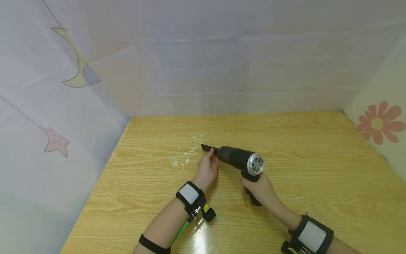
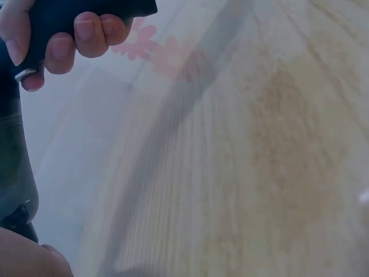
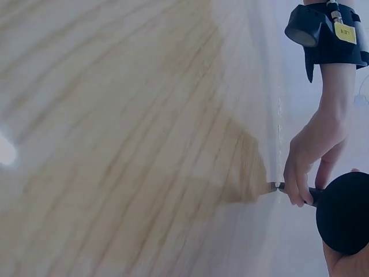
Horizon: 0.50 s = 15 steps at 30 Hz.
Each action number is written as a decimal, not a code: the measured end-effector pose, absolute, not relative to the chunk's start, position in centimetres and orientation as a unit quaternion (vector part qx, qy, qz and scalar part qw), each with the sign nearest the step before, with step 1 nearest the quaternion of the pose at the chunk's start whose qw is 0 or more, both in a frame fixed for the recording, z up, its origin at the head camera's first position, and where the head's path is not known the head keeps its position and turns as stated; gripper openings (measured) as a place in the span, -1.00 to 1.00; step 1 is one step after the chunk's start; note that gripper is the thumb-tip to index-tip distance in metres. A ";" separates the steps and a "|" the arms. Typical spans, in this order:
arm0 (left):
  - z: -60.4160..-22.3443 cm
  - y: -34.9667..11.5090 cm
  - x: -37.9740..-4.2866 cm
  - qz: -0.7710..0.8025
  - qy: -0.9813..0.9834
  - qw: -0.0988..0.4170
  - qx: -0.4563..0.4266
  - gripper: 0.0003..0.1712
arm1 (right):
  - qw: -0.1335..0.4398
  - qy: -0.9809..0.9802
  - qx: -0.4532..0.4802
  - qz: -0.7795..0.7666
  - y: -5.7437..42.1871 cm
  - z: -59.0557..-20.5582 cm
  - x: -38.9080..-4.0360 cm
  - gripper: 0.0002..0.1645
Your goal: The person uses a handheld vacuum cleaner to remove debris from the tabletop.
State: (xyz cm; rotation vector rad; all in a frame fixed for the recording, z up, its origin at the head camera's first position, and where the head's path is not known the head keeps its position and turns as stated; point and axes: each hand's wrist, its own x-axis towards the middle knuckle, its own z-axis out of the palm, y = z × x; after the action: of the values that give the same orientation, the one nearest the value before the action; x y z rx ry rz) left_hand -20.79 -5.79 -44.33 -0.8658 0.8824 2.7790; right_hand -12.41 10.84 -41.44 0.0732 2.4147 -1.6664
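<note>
A black handheld vacuum cleaner (image 1: 236, 157) with a silver vented end is held above the wooden table. My right hand (image 1: 261, 188) grips its handle; in the left wrist view the right fingers (image 2: 86, 34) curl round the dark grip (image 2: 109, 7). With thumb and fingers, my left hand (image 1: 207, 171) holds the narrow black nozzle (image 1: 207, 147) at the front. Small white bits (image 1: 191, 151) lie scattered left of the nozzle tip. The right wrist view shows the left hand (image 3: 314, 150) on the nozzle, beyond the round dark end of the vacuum (image 3: 346, 213).
The light wooden table (image 1: 317, 158) spreads out on both sides of the hands. Pale printed cloth (image 1: 203, 70) hangs behind it and at the sides. Both wrists wear black straps (image 1: 191, 195) with cameras, and a green cable (image 1: 180, 233) runs along the left forearm.
</note>
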 end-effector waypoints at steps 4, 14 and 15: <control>-44.2 -5.5 -21.3 0.910 0.303 0.045 -0.279 -0.43 | 0.098 0.815 0.025 -0.570 10.7 -41.7 -12.8 -0.81; -44.4 -5.3 -22.2 0.900 0.333 0.033 -0.277 -0.46 | 0.095 0.807 0.035 -0.582 10.1 -41.9 -13.7 -0.86; -44.4 -5.4 -22.3 0.900 0.334 0.031 -0.278 -0.46 | 0.096 0.806 0.033 -0.583 10.1 -41.9 -13.7 -0.86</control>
State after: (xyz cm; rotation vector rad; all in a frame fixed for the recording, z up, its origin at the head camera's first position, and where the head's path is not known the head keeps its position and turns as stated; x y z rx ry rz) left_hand -22.29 -5.39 -44.39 -0.8577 1.0286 2.7728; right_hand -13.72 10.10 -41.88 0.0980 2.3891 -1.7279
